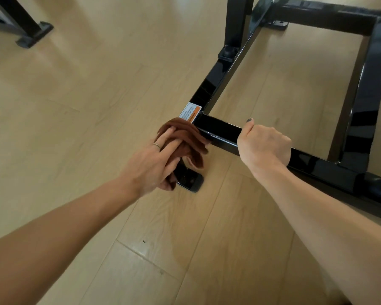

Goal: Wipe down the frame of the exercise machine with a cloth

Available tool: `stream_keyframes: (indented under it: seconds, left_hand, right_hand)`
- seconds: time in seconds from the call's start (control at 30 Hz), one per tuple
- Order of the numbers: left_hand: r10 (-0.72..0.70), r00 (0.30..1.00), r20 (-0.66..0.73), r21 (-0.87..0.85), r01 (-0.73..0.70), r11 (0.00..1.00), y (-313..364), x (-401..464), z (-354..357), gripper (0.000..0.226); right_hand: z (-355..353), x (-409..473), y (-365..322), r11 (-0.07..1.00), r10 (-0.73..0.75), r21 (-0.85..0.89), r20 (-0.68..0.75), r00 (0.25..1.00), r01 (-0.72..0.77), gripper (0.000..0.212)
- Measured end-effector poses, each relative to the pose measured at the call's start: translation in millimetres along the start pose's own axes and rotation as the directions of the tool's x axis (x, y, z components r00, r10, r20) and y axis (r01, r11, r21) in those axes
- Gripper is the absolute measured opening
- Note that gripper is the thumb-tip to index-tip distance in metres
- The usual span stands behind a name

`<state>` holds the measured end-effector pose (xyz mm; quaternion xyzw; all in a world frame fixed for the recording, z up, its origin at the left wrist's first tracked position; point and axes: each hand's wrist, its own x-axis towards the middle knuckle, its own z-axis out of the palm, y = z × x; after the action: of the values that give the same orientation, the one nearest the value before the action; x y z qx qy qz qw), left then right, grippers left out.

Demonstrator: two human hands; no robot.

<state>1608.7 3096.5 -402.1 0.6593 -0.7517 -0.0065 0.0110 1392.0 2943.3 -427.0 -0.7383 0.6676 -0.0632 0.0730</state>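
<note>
The exercise machine's glossy black frame [218, 128] lies low on the wooden floor, with square bars meeting at a corner near the middle. My left hand [154, 159] holds a bunched brown cloth [185, 137] and presses it against that corner, just below a white and orange warning sticker [190, 112]. My right hand [263, 144] grips the near crossbar just right of the cloth, fingers wrapped round the bar. Beneath the cloth the frame's black foot [190, 180] rests on the floor.
A black upright post [235, 25] rises from the long side bar. Further bars [365, 89] form a rectangle at right. Another black stand leg with a foot [31, 34] sits at the far left on the light wooden floor [86, 95].
</note>
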Motion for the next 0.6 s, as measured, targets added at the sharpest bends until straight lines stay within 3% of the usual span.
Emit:
stream_keyframes:
  seconds: [0.07, 0.13, 0.43, 0.6]
  left_hand:
    - [-0.260, 0.961, 0.096, -0.118, 0.271, 0.955, 5.6, 7.2, 5.8, 0.057]
    - [-0.376, 0.918, 0.125, -0.119, 0.390, 0.913, 3.9, 22.8, 8.0, 0.055]
    - [-0.423, 0.889, 0.175, -0.134, 0.448, 0.884, 1.7, 129.5, 4.2, 0.057]
    - [-0.464, 0.866, 0.184, -0.115, 0.488, 0.865, 4.3, 125.3, 5.8, 0.055]
  right_hand:
    - [0.0, -0.6, 0.3, 1.000, 0.011, 0.002, 0.003, 1.000, -0.011, 0.074]
    - [0.7, -1.2, 0.1, 1.000, 0.014, -0.003, 0.003, 1.000, -0.014, 0.074]
    - [0.3, 2.7, 0.5, 0.999, -0.005, -0.035, 0.019, 1.000, 0.005, 0.076]
    - [-5.6, 7.9, 2.2, 1.000, -0.010, -0.027, 0.120, 0.993, 0.014, 0.075]
